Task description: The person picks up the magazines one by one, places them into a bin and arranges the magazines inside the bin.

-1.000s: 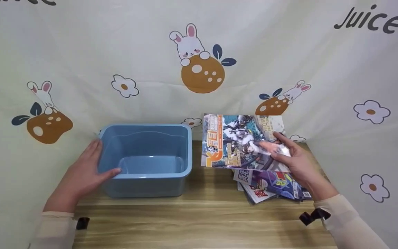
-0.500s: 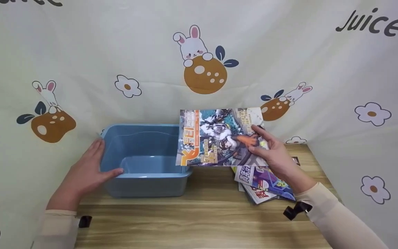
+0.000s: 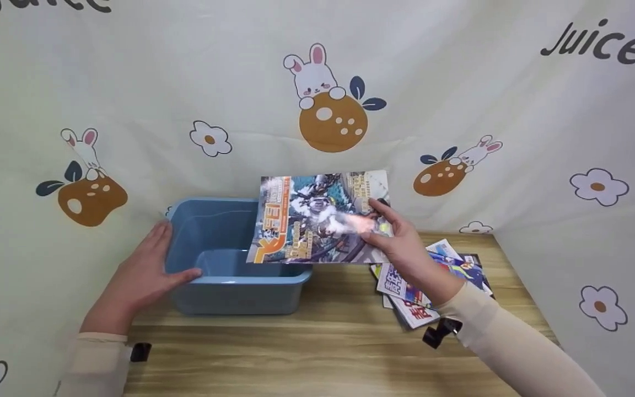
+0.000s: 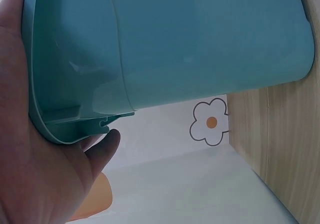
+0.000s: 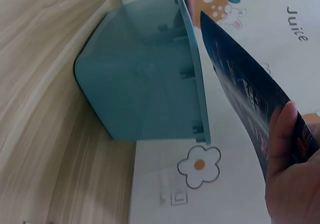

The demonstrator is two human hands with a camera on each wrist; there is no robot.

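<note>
My right hand (image 3: 405,242) pinches a magazine (image 3: 320,218) by its right edge, thumb on the cover. The colourful cover faces up, and its left part overhangs the right side of a blue plastic bin (image 3: 235,298). In the right wrist view, the magazine (image 5: 245,88) tilts beside the bin (image 5: 140,78), apart from its rim. My left hand (image 3: 138,275) holds the bin's left rim, its thumb over the front left corner. The left wrist view shows that hand (image 4: 40,159) against the rim, a fingertip curled past the edge. Part of the bin's inside is hidden under the magazine.
A loose pile of magazines (image 3: 405,286) lies on the wooden table (image 3: 323,353) at the right, partly behind my right forearm. A pale curtain (image 3: 240,66) printed with rabbits and flowers hangs close behind and at both sides.
My right hand has carried the magazine leftward, from above the pile to over the bin's right part. The left hand keeps its hold on the bin, which stays in place.
</note>
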